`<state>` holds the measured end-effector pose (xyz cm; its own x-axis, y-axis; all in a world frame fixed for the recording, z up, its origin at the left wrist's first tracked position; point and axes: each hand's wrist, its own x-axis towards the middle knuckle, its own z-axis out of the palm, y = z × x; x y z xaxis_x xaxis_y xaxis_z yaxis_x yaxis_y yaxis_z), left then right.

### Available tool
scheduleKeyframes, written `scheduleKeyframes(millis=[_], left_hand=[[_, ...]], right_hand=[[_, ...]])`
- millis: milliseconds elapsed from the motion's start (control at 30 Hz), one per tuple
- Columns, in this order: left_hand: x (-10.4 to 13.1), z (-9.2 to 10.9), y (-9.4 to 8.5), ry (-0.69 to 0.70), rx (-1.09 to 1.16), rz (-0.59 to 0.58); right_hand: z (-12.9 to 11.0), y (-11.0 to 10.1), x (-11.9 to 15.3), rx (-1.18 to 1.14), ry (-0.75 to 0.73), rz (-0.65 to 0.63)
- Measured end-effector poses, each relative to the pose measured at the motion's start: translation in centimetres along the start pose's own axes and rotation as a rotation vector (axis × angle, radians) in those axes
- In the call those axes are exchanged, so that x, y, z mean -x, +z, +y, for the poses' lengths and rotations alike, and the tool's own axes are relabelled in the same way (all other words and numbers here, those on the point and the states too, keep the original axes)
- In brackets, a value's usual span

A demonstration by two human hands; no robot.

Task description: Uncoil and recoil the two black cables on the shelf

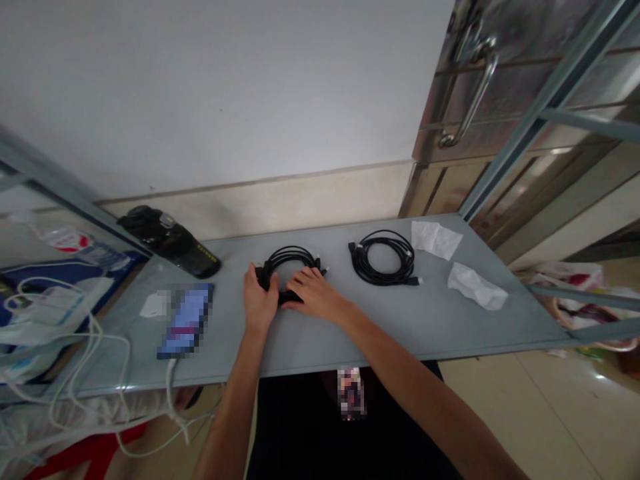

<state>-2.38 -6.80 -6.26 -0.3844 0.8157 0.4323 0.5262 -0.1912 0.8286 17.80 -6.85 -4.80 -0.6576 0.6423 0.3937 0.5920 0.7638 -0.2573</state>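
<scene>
A coiled black cable (pixel 290 252) lies on the grey shelf between my two hands, its light-tipped plugs showing at the coil's right side. My left hand (pixel 261 297) grips the coil's left side, thumb toward the inside of the loop. Across the front of the same coil, my right hand (pixel 313 292) has its fingers curled onto the strands. Part of the coil's near side is hidden under the hands. To the right rests a second coiled black cable (pixel 384 259), its plugs at the left and lower right; neither hand touches it.
At the left are a black bottle (pixel 170 241) on its side, a phone (pixel 186 321) with a white cord, and a small white piece (pixel 156 304). Crumpled white papers (pixel 477 287) lie at the right. Metal posts (pixel 520 140) frame the grey shelf (pixel 420 330); a wall stands behind.
</scene>
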Motion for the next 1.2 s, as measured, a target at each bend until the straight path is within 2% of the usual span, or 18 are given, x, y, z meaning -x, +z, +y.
scheduleKeyframes(millis=[100,167,300,400,633,833,933,1000,1100,1200], left_hand=[[0.3,1.0,0.0,0.061,-0.020,-0.030],[0.6,1.9,-0.1,0.159,-0.039,-0.054],[1.2,3.4,-0.3,0.343,-0.028,-0.266],[1.4,3.6,-0.1,0.355,-0.039,-0.355],[1.3,3.6,0.0,0.294,0.012,-0.375],[1.5,3.9,-0.3,0.398,-0.126,-0.431],[1.8,4.0,-0.5,0.502,-0.243,-0.473],[1.9,3.9,-0.6,0.554,-0.283,-0.462],[2.0,3.5,-0.5,0.591,-0.321,-0.439],[2.0,3.1,-0.3,0.601,-0.350,-0.430]], right_hand=[[0.0,0.1,0.0,-0.004,-0.001,-0.007],[0.1,0.1,0.0,0.000,0.004,-0.011],[0.4,0.2,0.0,0.020,0.031,-0.006],[0.6,0.2,0.0,0.019,0.060,0.000],[0.8,0.0,0.0,-0.001,0.112,0.020],[0.6,-0.8,0.1,0.040,0.206,0.031],[1.1,-2.0,0.7,0.050,0.225,0.035],[2.0,-3.5,1.7,0.064,0.212,0.068],[4.1,-6.3,4.5,0.131,0.227,0.159],[6.7,-8.7,8.2,0.226,0.303,0.221]])
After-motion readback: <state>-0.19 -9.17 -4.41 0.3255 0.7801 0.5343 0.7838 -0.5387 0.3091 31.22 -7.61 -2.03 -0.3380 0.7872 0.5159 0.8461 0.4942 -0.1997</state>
